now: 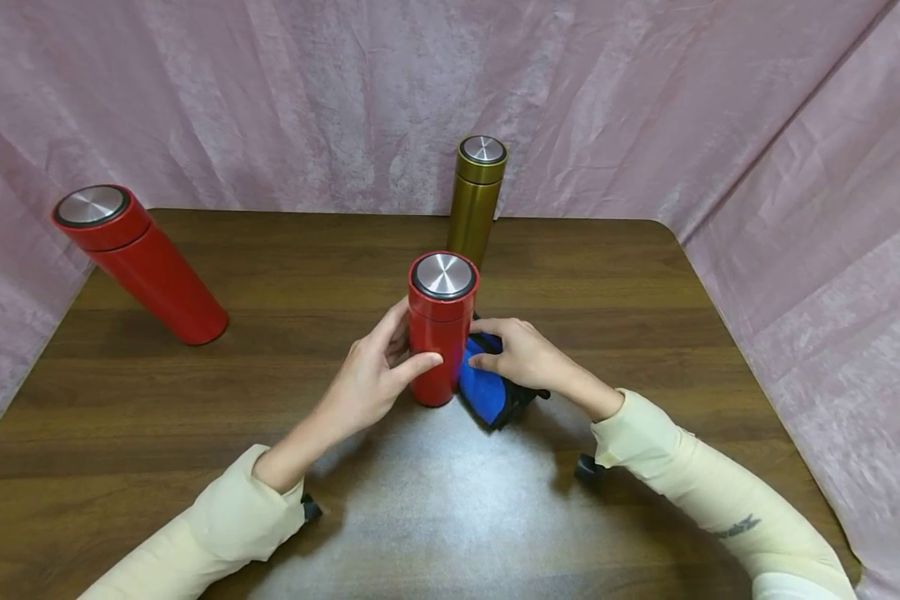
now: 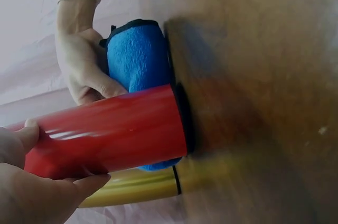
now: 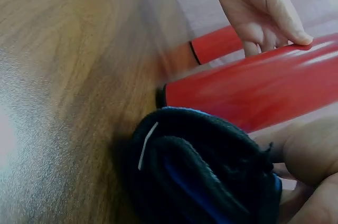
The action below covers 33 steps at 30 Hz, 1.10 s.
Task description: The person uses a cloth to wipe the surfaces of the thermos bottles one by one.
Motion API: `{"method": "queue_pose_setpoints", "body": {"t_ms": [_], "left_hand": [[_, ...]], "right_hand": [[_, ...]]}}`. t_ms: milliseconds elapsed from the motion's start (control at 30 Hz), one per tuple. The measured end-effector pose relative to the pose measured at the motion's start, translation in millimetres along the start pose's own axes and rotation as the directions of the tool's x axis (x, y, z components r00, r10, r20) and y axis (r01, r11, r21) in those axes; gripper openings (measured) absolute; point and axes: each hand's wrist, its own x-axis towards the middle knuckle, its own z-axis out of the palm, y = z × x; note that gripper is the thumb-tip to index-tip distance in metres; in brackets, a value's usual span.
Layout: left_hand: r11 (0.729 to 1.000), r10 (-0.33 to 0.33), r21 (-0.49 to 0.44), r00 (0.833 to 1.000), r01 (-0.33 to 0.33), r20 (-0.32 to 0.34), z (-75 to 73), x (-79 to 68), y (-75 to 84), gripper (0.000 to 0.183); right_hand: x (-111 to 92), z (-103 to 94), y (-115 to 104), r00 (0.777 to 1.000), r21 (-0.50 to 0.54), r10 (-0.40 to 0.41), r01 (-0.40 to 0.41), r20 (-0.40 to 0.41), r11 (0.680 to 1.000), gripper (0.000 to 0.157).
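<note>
A red flask (image 1: 450, 333) with a silver-topped lid stands upright near the middle of the table. My left hand (image 1: 367, 379) holds it from the left, the thumb in front and fingers around the far side. Against the flask's right side lies a folded blue cloth (image 1: 483, 393) with black edging. My right hand (image 1: 528, 358) pinches this cloth from above between thumb and fingers. Fuzzy blue cloth (image 2: 138, 57) shows beside the flask in the left wrist view. Rolled black layers of the cloth (image 3: 211, 145) appear in the right wrist view.
Behind the held flask stands a gold flask (image 1: 476, 200), its base hidden. Another red flask (image 1: 157, 279) stands at the table's left. The brown wooden table (image 1: 307, 275) is bordered by pink curtains (image 1: 330, 100) at the back and sides.
</note>
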Motion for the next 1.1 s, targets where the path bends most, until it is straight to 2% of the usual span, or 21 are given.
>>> {"method": "queue_pose_setpoints", "body": {"t_ms": [167, 333, 400, 500, 567, 667, 800, 933, 1000, 1100], "left_hand": [[0.999, -0.05, -0.022, 0.999, 0.05, -0.013, -6.1, 8.7, -0.2, 0.078], [0.995, -0.095, -0.043, 0.995, 0.094, -0.027, -12.3, 18.3, -0.1, 0.077], [0.994, -0.102, -0.051, 0.995, 0.101, -0.021, -14.4, 21.3, -0.2, 0.077], [0.991, -0.111, -0.071, 0.994, 0.11, -0.009, -17.0, 24.8, -0.5, 0.077], [0.989, -0.121, -0.087, 0.993, 0.12, -0.003, -18.1, 26.3, -0.7, 0.077], [0.984, -0.137, -0.112, 0.991, 0.136, 0.0, -18.9, 28.2, -1.4, 0.077], [0.979, -0.151, -0.138, 0.989, 0.15, 0.001, -19.0, 30.0, -1.8, 0.076], [0.975, -0.159, -0.154, 0.987, 0.158, 0.003, -18.7, 30.8, -0.7, 0.076], [0.973, -0.164, -0.162, 0.986, 0.163, 0.004, -18.5, 30.9, -0.4, 0.076], [0.971, -0.172, -0.169, 0.985, 0.17, 0.002, -18.2, 30.8, -0.2, 0.077]], "right_hand": [[-4, -11.4, -1, 0.998, 0.021, 0.011, -0.01, -0.066, 1.0, 0.041], [-17, -36.2, -12, 0.988, 0.023, 0.007, -0.004, -0.154, 1.0, 0.041], [-23, -48.7, -20, 0.978, 0.02, -0.021, 0.026, -0.207, 0.999, 0.04], [-33, -66.5, -35, 0.953, 0.03, -0.101, 0.115, -0.285, 0.993, 0.04], [-39, -75.5, -46, 0.927, 0.032, -0.16, 0.182, -0.339, 0.983, 0.039], [-46, -82.1, -61, 0.872, 0.021, -0.248, 0.283, -0.422, 0.959, 0.04], [-46, -79.1, -72, 0.768, -0.021, -0.361, 0.414, -0.528, 0.91, 0.041], [-41, -68.3, -75, 0.681, -0.095, -0.456, 0.498, -0.573, 0.862, 0.04], [-38, -61.9, -74, 0.654, -0.141, -0.491, 0.512, -0.576, 0.847, 0.039], [-33, -52.6, -70, 0.628, -0.192, -0.525, 0.52, -0.574, 0.832, 0.037]]}}
